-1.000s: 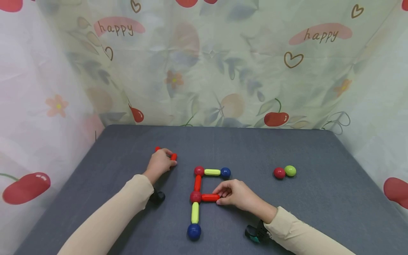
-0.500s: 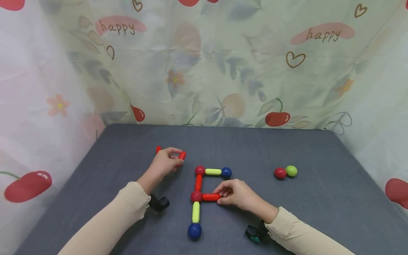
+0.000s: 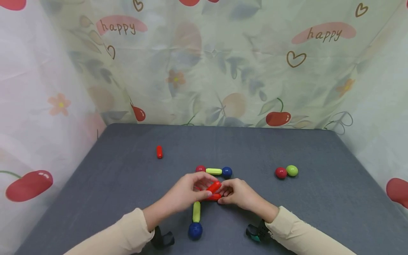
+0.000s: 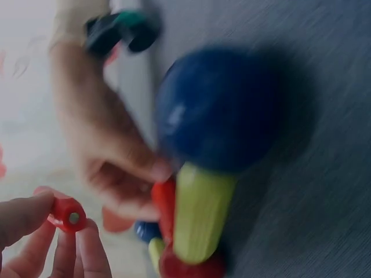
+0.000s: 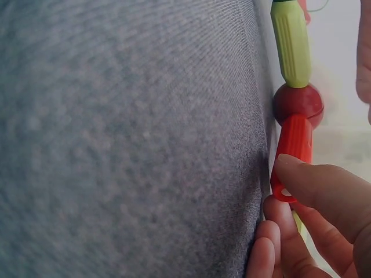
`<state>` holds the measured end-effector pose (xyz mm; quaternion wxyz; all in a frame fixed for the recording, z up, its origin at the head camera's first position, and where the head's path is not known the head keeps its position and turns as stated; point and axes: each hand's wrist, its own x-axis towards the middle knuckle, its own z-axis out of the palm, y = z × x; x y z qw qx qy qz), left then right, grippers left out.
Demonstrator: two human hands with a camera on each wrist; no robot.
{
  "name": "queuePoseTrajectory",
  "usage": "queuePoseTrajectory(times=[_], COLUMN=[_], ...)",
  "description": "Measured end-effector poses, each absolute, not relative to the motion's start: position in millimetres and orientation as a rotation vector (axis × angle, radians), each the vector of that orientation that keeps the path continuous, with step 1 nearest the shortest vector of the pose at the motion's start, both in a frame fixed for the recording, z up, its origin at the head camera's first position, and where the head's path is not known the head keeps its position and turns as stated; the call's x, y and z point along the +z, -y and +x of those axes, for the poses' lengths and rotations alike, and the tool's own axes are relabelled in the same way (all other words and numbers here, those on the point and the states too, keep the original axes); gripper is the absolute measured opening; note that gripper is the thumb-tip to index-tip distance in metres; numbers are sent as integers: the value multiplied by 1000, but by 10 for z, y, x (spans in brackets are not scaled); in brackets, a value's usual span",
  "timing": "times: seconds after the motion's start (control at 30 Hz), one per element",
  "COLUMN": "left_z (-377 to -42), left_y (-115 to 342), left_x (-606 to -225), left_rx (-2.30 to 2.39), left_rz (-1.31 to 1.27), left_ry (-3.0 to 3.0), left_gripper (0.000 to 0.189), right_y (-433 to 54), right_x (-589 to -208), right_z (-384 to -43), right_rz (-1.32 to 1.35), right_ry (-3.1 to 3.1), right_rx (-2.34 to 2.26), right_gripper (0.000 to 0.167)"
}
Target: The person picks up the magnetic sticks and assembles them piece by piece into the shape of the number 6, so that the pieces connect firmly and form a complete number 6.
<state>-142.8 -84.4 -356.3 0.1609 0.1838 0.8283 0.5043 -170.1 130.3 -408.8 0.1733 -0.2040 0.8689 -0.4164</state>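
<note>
My left hand [image 3: 188, 189] pinches a red rod [image 3: 214, 187] between thumb and fingers, over the middle of a ball-and-rod figure. Its pale round end faces the camera in the left wrist view. Lower down, my right hand [image 3: 239, 194] pinches the free end of another red rod [image 5: 294, 145], which joins a dark red ball [image 5: 298, 104]. From that ball a yellow-green rod [image 3: 196, 212] leads to a blue ball [image 3: 195, 231]. At the figure's far end are a red ball [image 3: 200, 169], a yellow-green rod [image 3: 214, 171] and a blue ball [image 3: 227, 172]. My left hand hides the centre in the head view.
A loose red rod [image 3: 159, 152] lies at the back left of the dark grey table [image 3: 127, 177]. To the right, a red ball [image 3: 281, 173] and a green ball [image 3: 292, 170] sit side by side. A printed curtain [image 3: 210, 71] hangs behind the table.
My left hand has carried one red rod from the back left, rightward and nearer, to beside my right hand. The other red rod stays behind. The right hand keeps its grip in place.
</note>
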Motion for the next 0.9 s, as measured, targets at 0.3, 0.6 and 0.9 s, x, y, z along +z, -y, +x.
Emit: queuePoseTrajectory(times=[0.3, 0.6, 0.9], left_z=[-1254, -1215, -1217], left_y=[673, 545, 480], left_x=[-3705, -3771, -3801], left_rx=[1126, 735, 625], left_rz=[646, 773, 824], left_ry=[-2338, -2437, -2447], left_gripper=[23, 24, 23], right_y=[-1295, -1295, -1298], right_x=[-4073, -4066, -4070], right_z=[-1690, -1693, -1693], right_rz=[-584, -585, -574], right_ry=[-2461, -2450, -2449], right_rx=[-1192, -1194, -1198], right_gripper=[19, 18, 17])
